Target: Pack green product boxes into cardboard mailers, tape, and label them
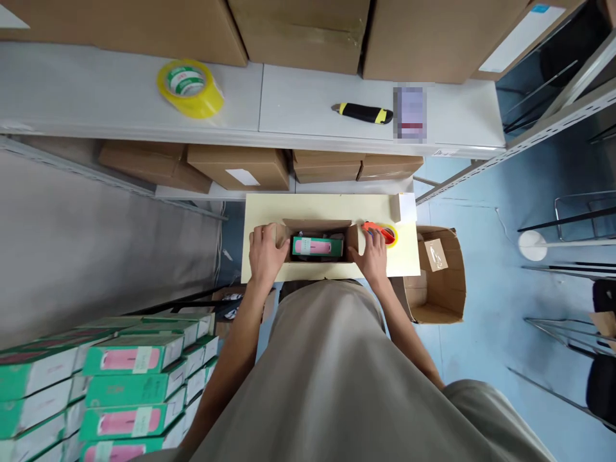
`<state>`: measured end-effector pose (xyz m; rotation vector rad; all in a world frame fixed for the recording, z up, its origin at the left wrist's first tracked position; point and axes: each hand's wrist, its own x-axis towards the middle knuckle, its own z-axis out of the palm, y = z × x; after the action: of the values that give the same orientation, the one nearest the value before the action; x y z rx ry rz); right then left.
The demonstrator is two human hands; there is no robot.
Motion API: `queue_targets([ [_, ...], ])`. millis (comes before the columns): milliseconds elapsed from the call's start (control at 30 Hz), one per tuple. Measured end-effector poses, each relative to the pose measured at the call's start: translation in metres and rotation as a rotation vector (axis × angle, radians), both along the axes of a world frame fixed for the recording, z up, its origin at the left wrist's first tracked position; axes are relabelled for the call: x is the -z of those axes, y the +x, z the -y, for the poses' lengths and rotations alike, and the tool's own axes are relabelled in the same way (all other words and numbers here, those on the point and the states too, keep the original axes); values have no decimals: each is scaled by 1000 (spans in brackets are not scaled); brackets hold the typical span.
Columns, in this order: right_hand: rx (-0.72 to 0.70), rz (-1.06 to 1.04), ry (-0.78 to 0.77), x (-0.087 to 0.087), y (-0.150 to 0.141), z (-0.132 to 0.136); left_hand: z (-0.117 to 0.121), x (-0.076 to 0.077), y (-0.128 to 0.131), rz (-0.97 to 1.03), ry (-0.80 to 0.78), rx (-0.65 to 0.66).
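Observation:
A small open cardboard box (317,224) sits on the pale yellow table (332,206) in front of my body. Inside it lies a green box (332,247) with a pink picture and a pale label. My left hand (266,256) grips the cardboard box's left flap, thumb toward the opening. On the opposite side, my right hand (372,260) has its thumb and fingers around the right flap. Just beyond the right fingers are an orange-red tape dispenser (385,233) and a yellow tape roll (395,236), partly overlapping.
Stacked green boxes (129,359) stand at lower left. An open carton (440,301) is on the floor right of the table. The shelf (289,102) ahead carries a yellow tape roll (190,88), a utility knife (363,113) and large cartons (298,32).

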<state>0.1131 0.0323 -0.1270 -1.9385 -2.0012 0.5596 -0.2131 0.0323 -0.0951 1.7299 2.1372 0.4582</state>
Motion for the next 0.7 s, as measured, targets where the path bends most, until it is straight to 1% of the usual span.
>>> queue_targets([
  [67, 50, -71, -51, 12, 10, 7, 5, 2, 0, -5, -52, -97],
  [167, 22, -210, -166, 24, 16, 12, 13, 12, 4, 21, -138, -187],
  [267, 13, -337, -310, 27, 14, 12, 19, 20, 10, 26, -180, -242],
  [367, 52, -352, -448, 22, 9, 8, 24, 19, 14, 29, -190, -267],
  [433, 91, -333, -469, 14, 7, 4, 28, 14, 14, 50, -182, -290],
  [533, 112, -367, -428, -6, 5, -1, 42, 0, 10, 119, -138, -349],
  [600, 103, -384, -405, -24, 1, -3, 59, -14, 3, 181, -84, -409],
  [700, 56, -377, -372, -54, -14, -5, 97, -39, -15, 266, 20, -521],
])
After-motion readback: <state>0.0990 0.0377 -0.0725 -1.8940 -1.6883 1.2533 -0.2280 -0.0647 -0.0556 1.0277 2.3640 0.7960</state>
